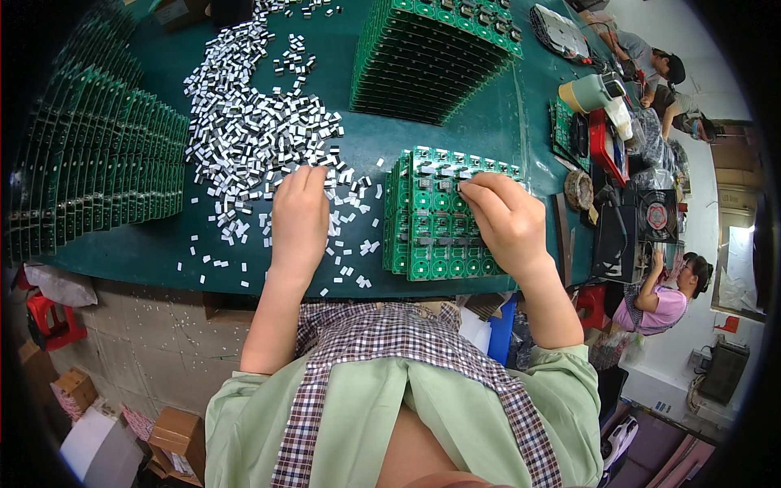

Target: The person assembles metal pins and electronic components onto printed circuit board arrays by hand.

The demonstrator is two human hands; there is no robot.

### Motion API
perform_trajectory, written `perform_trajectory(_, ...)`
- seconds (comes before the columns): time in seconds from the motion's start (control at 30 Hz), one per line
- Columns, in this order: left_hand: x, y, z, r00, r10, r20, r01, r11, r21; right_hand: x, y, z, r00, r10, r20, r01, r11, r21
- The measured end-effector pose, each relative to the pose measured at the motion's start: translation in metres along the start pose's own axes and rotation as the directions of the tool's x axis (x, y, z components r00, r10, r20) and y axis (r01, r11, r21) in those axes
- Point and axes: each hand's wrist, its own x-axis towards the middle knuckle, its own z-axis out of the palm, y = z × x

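Observation:
My left hand (301, 218) is at the near edge of a heap of small black-and-white rectangular pieces (259, 130). Its fingers are drawn together and pointing down; whatever lies between the fingertips is hidden. On the right, my right hand (511, 226) pinches thumb and fingers over the upper part of a green circuit board panel (443, 244). Anything in that pinch is too small or covered to make out. Rows of round outlines and small mounted components mark this panel, which lies on top of a short stack of similar ones.
Tall stacks of green circuit boards stand at the far middle (431, 69) and along the left (98, 154) of the green table (350, 134). A tape roll (578, 189), a red tray (606, 146) and a fan (656, 215) are at the right. Other people work beyond.

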Motion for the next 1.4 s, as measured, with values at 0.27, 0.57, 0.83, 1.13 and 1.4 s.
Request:
perform_trajectory(0.27, -0.008, 0.045, -0.039, 0.987, -0.023, 0.161, 0.162, 0.113, -0.980, -0.002, -0.039, -0.024, 0.959, 0.266, 0.097, -0.277, 0.818, 0.504)
perform_trajectory(0.57, -0.014, 0.072, -0.033, 0.932, 0.155, 0.327, 0.356, -0.227, -0.906, -0.003, -0.047, -0.018, 0.971, 0.150, 0.186, -0.239, 0.632, 0.737)
perform_trajectory(0.83, -0.019, 0.077, -0.034, 0.989, 0.150, -0.015, -0.087, 0.485, -0.870, -0.009, -0.049, -0.018, 0.978, 0.187, 0.096, -0.200, 0.686, 0.700)
perform_trajectory(1.13, -0.026, 0.079, -0.026, 0.944, 0.291, -0.158, -0.297, 0.532, -0.793, -0.009, -0.048, -0.023, 0.970, 0.111, 0.217, -0.240, 0.580, 0.778)
perform_trajectory(1.4, -0.023, 0.087, -0.035, 0.987, 0.112, -0.115, -0.153, 0.435, -0.888, -0.017, -0.058, -0.025, 0.993, 0.084, -0.084, -0.024, 0.838, 0.545)
